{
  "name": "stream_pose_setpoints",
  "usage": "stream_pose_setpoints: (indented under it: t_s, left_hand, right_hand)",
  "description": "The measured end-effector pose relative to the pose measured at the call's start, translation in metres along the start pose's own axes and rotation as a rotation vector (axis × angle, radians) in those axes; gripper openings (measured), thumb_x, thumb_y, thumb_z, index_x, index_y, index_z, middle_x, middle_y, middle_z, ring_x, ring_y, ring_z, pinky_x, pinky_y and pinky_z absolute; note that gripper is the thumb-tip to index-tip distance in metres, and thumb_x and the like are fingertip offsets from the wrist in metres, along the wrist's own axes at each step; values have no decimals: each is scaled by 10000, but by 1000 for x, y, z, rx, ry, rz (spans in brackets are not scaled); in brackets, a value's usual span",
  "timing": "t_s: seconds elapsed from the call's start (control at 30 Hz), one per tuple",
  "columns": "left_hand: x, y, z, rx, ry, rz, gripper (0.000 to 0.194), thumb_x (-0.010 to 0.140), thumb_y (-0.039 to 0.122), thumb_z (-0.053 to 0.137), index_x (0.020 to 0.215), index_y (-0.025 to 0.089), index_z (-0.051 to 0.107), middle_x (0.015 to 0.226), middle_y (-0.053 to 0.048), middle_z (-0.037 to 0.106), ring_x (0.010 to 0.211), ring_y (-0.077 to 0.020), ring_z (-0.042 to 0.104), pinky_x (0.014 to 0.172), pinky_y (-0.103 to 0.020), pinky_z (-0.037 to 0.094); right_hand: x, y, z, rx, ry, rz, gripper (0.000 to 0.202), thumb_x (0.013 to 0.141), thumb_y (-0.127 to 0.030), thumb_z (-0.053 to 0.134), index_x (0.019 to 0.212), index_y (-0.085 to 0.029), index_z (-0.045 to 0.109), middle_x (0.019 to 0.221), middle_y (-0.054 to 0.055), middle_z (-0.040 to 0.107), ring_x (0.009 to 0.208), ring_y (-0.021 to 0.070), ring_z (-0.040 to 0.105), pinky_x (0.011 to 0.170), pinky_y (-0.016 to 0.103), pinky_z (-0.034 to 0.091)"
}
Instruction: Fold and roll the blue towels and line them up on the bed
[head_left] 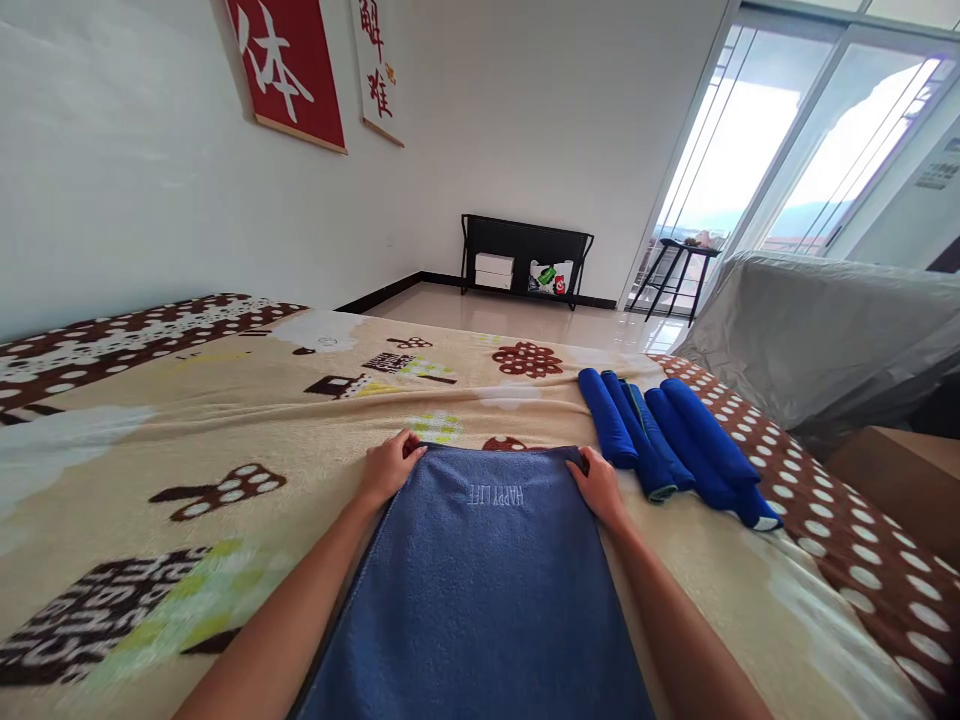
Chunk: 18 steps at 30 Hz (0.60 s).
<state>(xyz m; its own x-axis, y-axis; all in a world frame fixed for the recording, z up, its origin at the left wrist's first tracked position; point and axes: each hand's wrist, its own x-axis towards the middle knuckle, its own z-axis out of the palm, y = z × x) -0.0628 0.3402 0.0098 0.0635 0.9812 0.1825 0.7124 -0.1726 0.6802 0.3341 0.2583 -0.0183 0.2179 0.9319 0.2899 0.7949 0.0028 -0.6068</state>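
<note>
A blue-grey towel (495, 590) with "HAPPY LIFE" stitched near its far edge lies spread lengthwise in front of me. My left hand (391, 465) pinches its far left corner between thumb and fingers. At the far right corner, my right hand (598, 485) grips the cloth in the same way. The far edge runs nearly straight between both hands. Just beyond my right hand, several rolled blue towels (675, 440) lie side by side. The near end of the towel runs out of view at the bottom.
Under everything is a cream and brown patterned blanket (315, 530), with slight wrinkles. A covered piece of furniture (832, 330) and a cardboard box (896, 485) stand at the right. Against the far wall is a black rack (525, 245); a dark stool (684, 260) stands near the glass door.
</note>
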Motion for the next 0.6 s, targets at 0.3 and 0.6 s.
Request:
stream_pose_setpoints:
  t_s: [0.3,0.6]
  left_hand:
    - [-51,-7,-35,2,167,-25,336,959,470,514,944,151,620,864,-18,643,781,-156,617,758,-338,513]
    - [-255,-2,-72,58,-63,162,394,810,602,616,666,236,602,668,23,639,635,-163,616,626,-236,494]
  right_hand:
    - [-65,-11,-25,-5,148,37,345,961,-493,527,1016,-163,610,892,22,633,808,158,605,792,350,493]
    - [-238,-14,-82,-51,-92,-122,399,917,-532,549,665,-223,567,626,-27,607,591,136,573,643,270,414]
